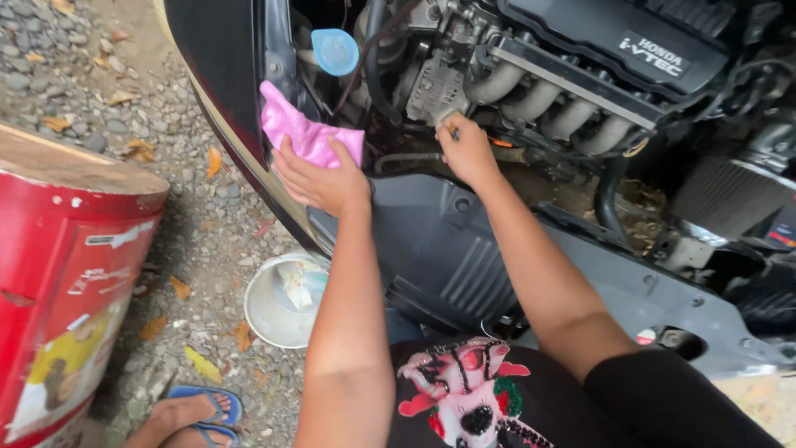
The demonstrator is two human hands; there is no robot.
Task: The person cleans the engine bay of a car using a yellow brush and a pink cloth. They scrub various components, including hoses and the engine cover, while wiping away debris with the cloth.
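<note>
**Two hands at work in an open car engine bay**

Seen from above, a person leans over the front of a car with its hood up. The engine (pixel 580 75), with its dark top cover and a row of pale metal pipes, fills the upper right of the view and serves as the landmark here.

The left hand (pixel 319 174) rests on the car's front edge, to the left of the engine. Its fingers are spread fairly flat and press down on a pink cloth (pixel 305 131), which lies bunched under the palm and pokes out above the fingertips. Just above the cloth, and left of the engine, sits a round blue cap (pixel 335 51) on a reservoir.

The right hand (pixel 466 149) reaches in at the lower left corner of the engine, just below the pipes. It is curled closed around a small brush (pixel 448 119); only the pale tip and a bit of the handle show above the knuckles, with the tip touching the engine parts.

Below the engine runs a grey plastic panel (pixel 448 249), which both forearms cross.

Well to the left of the engine, outside the car, the ground is gravel (pixel 75 58) scattered with dry leaves. On it stand a red barrel (pixel 66 274) and a white bucket (pixel 265 319), the bucket close to the car's front edge. At the bottom, a foot in a blue sandal (pixel 203 411) rests on the gravel.
</note>
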